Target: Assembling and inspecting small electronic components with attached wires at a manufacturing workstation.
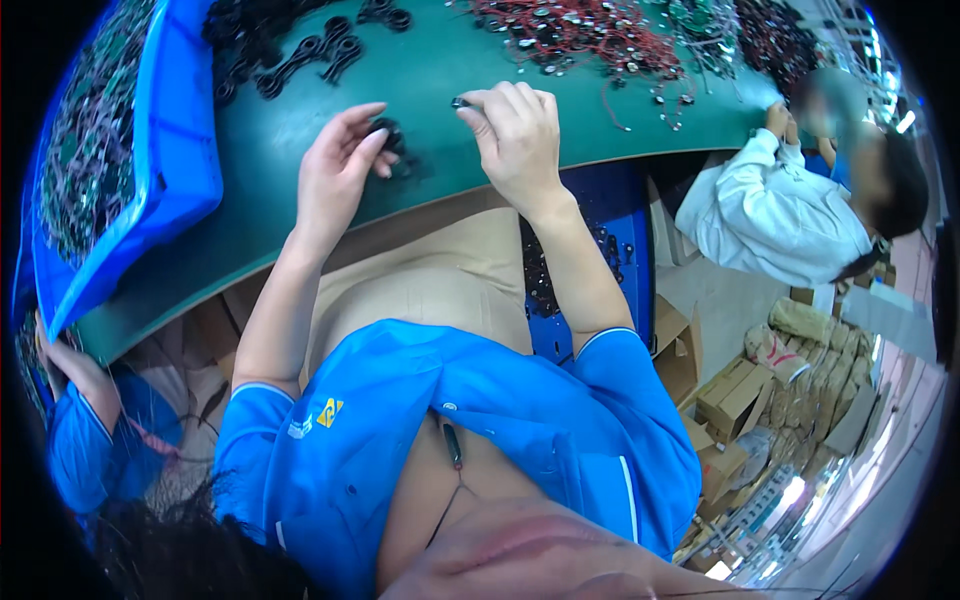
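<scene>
My left hand (pixel 335 172) is above the green table, its thumb and fingers closed around a black plastic part (pixel 388 134). That part is blurred, so its exact shape is unclear. To its right, my right hand (pixel 520 140) pinches a small dark piece with a light spot (pixel 460 103) between thumb and forefinger. A gap separates the two hands. Beyond my left hand lies a pile of black parts with ringed ends (pixel 338 48), like the one I hold. Farther right is a heap of red wires with small round silvery pieces (pixel 575 35).
A blue bin (pixel 185 190) of green-and-white wired pieces stands at the left. Beneath the table edge, a blue container (pixel 632 215) holds dark parts. A co-worker in a pale top (pixel 770 215) sits at right; another's blue sleeve (pixel 80 440) shows at left. Cardboard boxes (pixel 735 395) stand lower right.
</scene>
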Tool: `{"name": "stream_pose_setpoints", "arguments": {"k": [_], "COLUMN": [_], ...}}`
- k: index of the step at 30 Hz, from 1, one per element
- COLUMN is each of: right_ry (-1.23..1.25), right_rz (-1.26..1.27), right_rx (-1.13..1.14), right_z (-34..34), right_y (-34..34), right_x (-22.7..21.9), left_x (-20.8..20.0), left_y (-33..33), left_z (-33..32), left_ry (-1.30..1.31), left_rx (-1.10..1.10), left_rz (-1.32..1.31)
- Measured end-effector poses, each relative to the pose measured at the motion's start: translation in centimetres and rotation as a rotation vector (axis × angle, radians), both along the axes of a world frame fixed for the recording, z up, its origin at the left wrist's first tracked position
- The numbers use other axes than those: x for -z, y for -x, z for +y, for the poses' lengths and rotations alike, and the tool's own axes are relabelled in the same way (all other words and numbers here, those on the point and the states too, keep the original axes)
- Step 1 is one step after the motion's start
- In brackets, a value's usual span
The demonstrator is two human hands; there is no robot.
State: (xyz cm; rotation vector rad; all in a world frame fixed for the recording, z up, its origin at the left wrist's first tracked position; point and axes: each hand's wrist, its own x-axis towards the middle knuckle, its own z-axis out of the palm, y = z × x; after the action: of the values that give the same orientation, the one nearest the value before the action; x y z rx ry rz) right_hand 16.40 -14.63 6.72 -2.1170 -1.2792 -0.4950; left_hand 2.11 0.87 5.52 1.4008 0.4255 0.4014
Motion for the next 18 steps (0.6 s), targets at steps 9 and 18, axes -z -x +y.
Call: {"name": "stream_pose_setpoints", "arguments": {"k": [9, 18], "right_ry": [-0.102, 0.026], "right_rz": [0.641, 0.558], "right_rx": [-0.154, -0.010], "right_z": [1.8, 0.3], "right_y": [5.1, 6.0], "right_x": [0.5, 0.0], "left_x": [-0.3, -0.1], "left_y": [0.5, 1.5], "left_z": [-1.2, -1.2], "left_ry": [-0.057, -0.203], "left_rx": [-0.088, -0.126], "left_rz": [-0.072, -0.053]}}
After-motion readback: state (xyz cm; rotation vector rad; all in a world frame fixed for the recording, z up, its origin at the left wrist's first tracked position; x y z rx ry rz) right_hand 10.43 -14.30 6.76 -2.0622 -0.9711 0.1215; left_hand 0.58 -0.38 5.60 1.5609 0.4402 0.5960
